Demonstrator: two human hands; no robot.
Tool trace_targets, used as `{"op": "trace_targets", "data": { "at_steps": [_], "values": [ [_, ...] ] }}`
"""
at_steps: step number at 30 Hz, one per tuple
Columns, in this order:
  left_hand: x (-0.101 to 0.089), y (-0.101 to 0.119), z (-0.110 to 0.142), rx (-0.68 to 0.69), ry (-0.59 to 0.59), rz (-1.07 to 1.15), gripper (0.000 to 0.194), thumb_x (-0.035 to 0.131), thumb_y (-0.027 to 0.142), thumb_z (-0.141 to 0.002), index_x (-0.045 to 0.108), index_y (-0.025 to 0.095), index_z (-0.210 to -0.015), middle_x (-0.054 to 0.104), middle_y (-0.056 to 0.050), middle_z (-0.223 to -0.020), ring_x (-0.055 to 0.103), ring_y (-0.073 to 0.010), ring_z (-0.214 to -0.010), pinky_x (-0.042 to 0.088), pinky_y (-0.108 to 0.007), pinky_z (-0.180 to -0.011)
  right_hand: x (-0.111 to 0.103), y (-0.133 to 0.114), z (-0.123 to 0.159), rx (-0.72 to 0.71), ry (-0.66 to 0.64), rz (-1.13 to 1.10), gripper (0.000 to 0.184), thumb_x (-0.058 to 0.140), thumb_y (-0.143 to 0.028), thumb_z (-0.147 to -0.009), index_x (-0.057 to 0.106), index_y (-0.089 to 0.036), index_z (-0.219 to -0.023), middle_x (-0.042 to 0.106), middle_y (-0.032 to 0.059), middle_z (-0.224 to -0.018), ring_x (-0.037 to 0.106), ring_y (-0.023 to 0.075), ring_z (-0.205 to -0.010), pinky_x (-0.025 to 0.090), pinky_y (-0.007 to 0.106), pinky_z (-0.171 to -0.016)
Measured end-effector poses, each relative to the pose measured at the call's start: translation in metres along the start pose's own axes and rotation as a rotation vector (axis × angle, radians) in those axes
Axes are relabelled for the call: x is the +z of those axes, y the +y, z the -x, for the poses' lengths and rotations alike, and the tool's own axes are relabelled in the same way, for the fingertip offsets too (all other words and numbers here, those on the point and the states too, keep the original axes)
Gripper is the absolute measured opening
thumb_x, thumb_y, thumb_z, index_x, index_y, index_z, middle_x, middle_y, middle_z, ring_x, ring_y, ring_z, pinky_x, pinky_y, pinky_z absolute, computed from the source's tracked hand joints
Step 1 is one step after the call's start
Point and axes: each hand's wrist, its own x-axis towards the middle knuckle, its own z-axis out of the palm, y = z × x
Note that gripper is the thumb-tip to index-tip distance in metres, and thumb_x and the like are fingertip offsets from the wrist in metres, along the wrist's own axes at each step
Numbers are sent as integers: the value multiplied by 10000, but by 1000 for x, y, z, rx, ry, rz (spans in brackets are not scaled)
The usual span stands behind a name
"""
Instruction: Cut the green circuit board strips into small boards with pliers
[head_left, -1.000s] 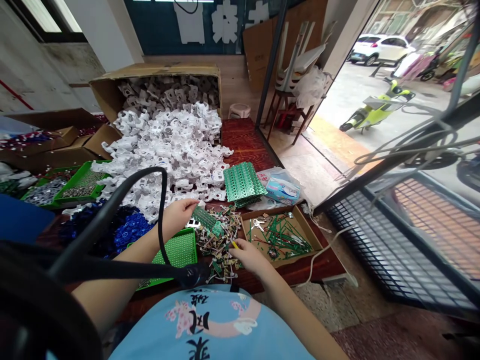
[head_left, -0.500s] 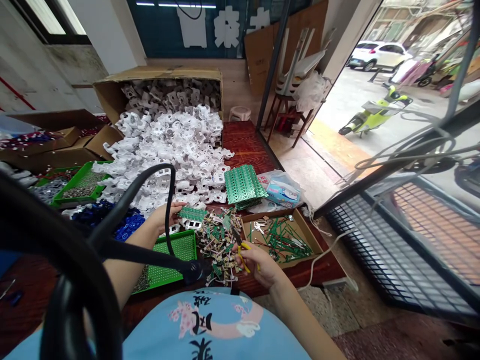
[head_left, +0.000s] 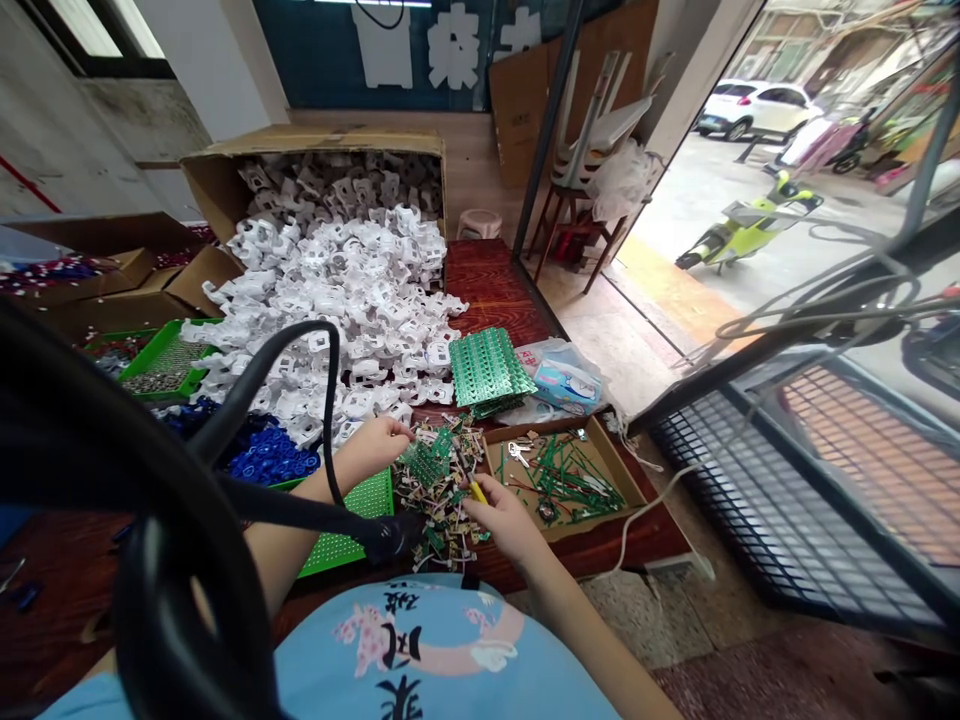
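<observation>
My left hand (head_left: 381,442) pinches the edge of a small green circuit board panel (head_left: 427,461), held over a heap of little boards with connectors (head_left: 442,515). Closed around yellow-handled pliers (head_left: 477,490), my right hand (head_left: 499,515) is just right of that heap. The jaws of the pliers point toward the panel; whether they touch it I cannot tell. Beyond my hands lies a stack of larger green board panels (head_left: 489,366). A shallow cardboard tray (head_left: 626,478) with thin green strips and keys sits right of the heap.
White plastic parts (head_left: 337,290) spill from a big cardboard box (head_left: 201,190) at the back. Green trays (head_left: 375,500) and blue parts (head_left: 274,455) are to the left. A black curved bar (head_left: 262,370) crosses in front of my left arm. A plastic-wrapped packet (head_left: 568,383) lies by the panels.
Both hands came apart about half a second ago, showing the pliers open, then closed in again. My left hand has brought the panel right, toward the pliers.
</observation>
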Motion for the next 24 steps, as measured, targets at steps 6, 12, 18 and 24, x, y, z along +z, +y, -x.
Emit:
{"op": "trace_targets", "data": {
  "at_steps": [6, 12, 18, 24],
  "values": [
    [0, 4, 7, 42, -29, -9, 324, 485, 430, -680, 588, 136, -595, 351, 36, -435, 296, -89, -429, 199, -230, -457, 1, 8, -4, -35, 29, -1, 299, 554, -299, -668, 549, -159, -931, 531, 18, -811, 472, 140, -713, 369, 270, -682],
    [6, 9, 8, 68, -88, 98, 360, 530, 459, -649, 650, 122, -681, 403, 32, -440, 325, -97, -453, 212, -233, -471, 2, 19, -9, -99, -6, 50, 279, 535, -286, -691, 557, -165, -941, 572, 27, -855, 508, 162, -774, 385, 279, -732],
    [15, 4, 2, 95, -107, 163, 292, 557, 376, -612, 645, 125, -732, 559, -3, -581, 447, -126, -542, 293, -223, -517, 1, 18, -9, -103, -7, 161, 309, 494, -256, -699, 564, -149, -981, 587, 33, -868, 513, 157, -762, 389, 262, -712],
    [25, -4, 0, 137, -11, 68, 207, 544, 331, -626, 607, 135, -648, 534, -2, -537, 436, -121, -510, 285, -224, -498, 0, 15, -7, -61, 25, 331, 370, 479, -235, -687, 575, -177, -1039, 599, 15, -822, 508, 149, -721, 386, 247, -677]
  ]
}}
